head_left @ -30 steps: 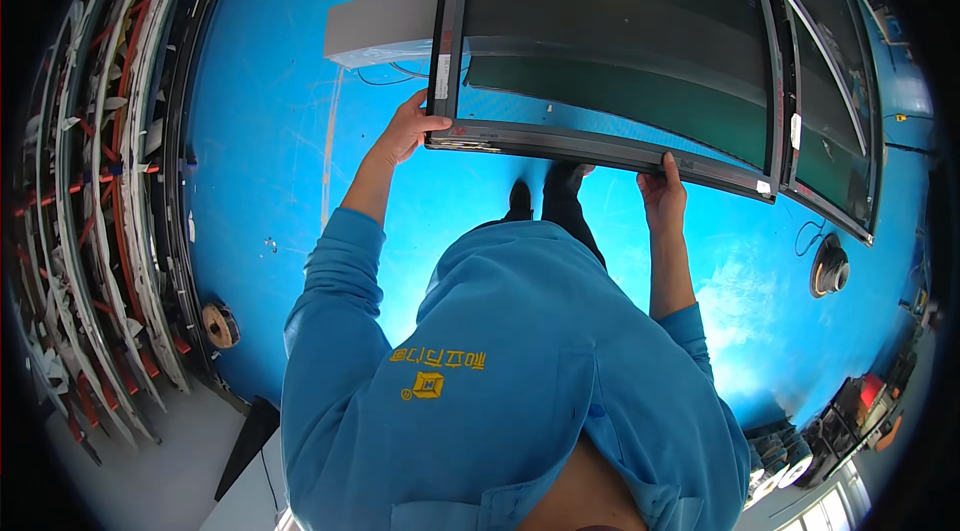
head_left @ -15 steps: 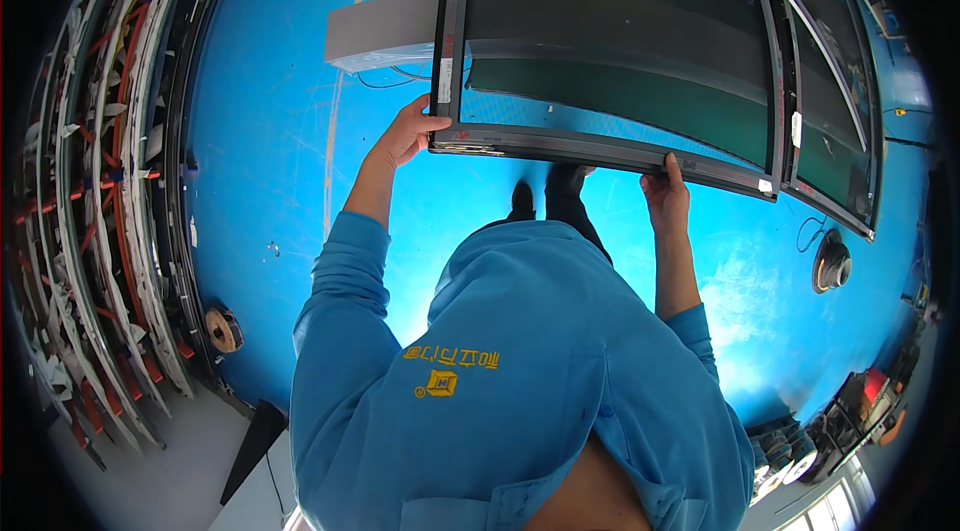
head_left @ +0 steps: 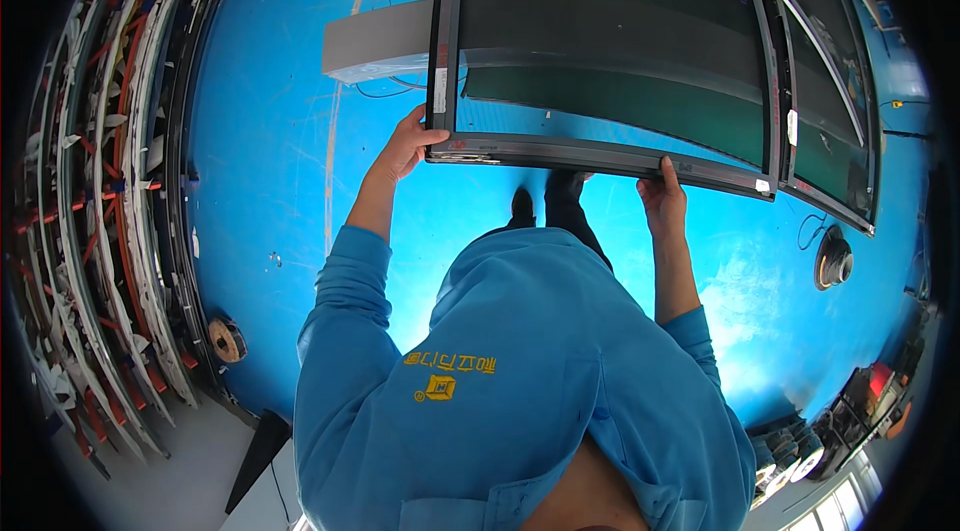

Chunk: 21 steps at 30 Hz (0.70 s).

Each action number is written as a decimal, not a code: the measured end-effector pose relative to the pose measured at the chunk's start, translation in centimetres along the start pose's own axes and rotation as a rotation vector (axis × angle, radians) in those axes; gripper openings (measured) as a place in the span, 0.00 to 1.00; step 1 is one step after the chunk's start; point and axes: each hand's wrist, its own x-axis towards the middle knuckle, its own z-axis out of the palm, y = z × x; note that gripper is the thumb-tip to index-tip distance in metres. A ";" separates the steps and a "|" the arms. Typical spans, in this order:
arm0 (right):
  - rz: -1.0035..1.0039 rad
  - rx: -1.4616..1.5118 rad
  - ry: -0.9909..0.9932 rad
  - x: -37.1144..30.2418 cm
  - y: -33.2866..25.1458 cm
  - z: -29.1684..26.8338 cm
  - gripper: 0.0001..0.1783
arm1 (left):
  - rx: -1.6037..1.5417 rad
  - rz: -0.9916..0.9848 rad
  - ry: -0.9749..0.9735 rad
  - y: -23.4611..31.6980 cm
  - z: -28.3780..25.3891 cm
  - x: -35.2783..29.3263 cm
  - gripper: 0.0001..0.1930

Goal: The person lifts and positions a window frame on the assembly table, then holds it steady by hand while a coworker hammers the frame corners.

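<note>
I hold a dark grey window frame [head_left: 600, 153] in front of me by its near bar. My left hand [head_left: 408, 142] is closed on the frame's near left corner, its thumb on the upper face. Farther right along the same bar, my right hand [head_left: 663, 195] grips the underside, with one finger laid up over the face. Small pale labels are stuck on the frame. Through the opening I see a large dark green panel [head_left: 610, 116] and part of a long grey beam-like block [head_left: 375, 36]. Whether the panel is fixed into this frame, I cannot tell.
Right of the held frame stands another dark framed panel [head_left: 835, 146]. A coil of dark cable [head_left: 833, 261] lies on the blue floor at the right, a spool [head_left: 227, 340] at the left. Racks with long profiles [head_left: 120, 181] line the left side. My shoes [head_left: 523, 203] are below the frame.
The frame's near left corner has come slightly toward me, and my left hand has moved with it. My right hand keeps its grip at nearly the same spot.
</note>
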 end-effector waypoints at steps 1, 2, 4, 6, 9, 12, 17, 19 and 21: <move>0.002 0.003 0.003 0.0 0.0 0.0 0.16 | 0.013 0.005 0.007 0.0 0.0 0.1 0.30; 0.003 0.005 0.006 0.1 0.0 0.1 0.16 | 0.027 0.011 0.014 -0.1 0.0 0.1 0.30; 0.006 0.010 0.011 0.2 0.0 0.2 0.16 | 0.052 0.023 0.028 -0.3 0.0 0.2 0.31; 0.004 0.015 0.015 0.1 0.0 0.3 0.16 | 0.049 0.024 0.030 -0.3 -0.1 0.2 0.31; 0.008 0.024 0.026 0.1 -0.1 0.3 0.17 | 0.034 0.025 0.044 -0.3 -0.4 0.2 0.32; -0.009 0.022 0.050 0.2 0.1 -0.1 0.19 | 0.047 0.033 0.089 -1.3 -1.0 0.7 0.33; 0.004 0.013 0.081 -0.5 -0.1 0.2 0.21 | 0.025 0.077 0.082 -1.8 -0.7 0.5 0.33; -0.004 0.006 0.082 -0.7 -0.2 0.8 0.21 | 0.004 0.052 0.043 -2.4 -1.8 1.0 0.32; -0.011 0.016 0.076 -0.6 -0.1 0.4 0.21 | 0.002 0.062 0.038 -2.1 -1.3 0.7 0.32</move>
